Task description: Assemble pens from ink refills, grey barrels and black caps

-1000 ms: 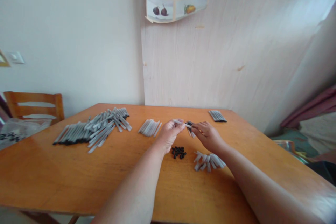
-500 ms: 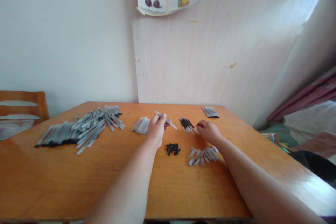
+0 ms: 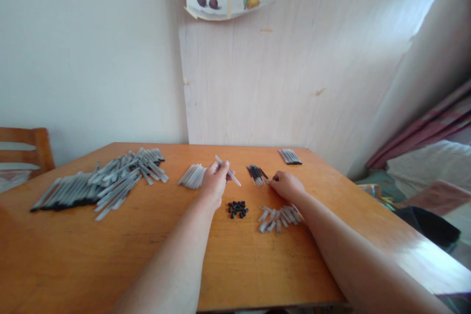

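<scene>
Right hand (image 3: 287, 185): moved from beside translucent tube (image 3: 234, 177) to dark rods (image 3: 256, 174), right of frame centre. Tube: slanted more steeply.

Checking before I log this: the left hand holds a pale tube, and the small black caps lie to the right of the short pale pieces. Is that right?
Not quite: the small black caps lie to the left of the short pale pieces, as the head view shows. The left hand does hold a pale tube.
</scene>
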Tool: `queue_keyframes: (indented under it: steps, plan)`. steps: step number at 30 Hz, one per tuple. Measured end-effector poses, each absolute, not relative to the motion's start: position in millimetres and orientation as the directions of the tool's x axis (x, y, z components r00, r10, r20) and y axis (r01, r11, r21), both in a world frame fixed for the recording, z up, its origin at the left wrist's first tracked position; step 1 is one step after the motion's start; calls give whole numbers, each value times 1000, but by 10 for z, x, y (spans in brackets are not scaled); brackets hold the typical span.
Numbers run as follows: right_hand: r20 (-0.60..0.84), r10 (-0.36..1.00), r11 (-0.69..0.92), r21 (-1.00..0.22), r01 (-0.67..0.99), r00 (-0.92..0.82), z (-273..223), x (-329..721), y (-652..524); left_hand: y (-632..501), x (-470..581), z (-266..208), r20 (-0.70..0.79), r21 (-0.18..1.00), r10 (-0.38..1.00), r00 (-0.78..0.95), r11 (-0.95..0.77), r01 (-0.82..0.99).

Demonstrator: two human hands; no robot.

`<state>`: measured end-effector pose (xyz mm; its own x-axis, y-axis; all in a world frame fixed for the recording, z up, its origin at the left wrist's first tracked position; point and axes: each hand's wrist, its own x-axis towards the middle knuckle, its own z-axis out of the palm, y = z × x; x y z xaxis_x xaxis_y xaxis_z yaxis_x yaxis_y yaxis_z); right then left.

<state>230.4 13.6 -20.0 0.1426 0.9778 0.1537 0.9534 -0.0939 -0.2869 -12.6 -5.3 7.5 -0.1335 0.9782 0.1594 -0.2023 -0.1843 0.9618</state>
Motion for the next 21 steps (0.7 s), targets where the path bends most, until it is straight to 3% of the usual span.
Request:
queue_keyframes:
  steps: [8, 14, 21]
  plan:
    - [68, 981, -156, -281, 947, 182, -162, 2305, 143, -67, -117, 83, 159, 968, 978, -135, -182, -175]
    - [93, 979, -164, -184, 969, 184, -82, 2250, 77, -74, -108, 87, 172, 969, 975, -138, -193, -157]
    - [119, 980, -138, -158, 978, 158, -75, 2255, 70, -89, -109, 97, 182, 964, 974, -135, -204, -169]
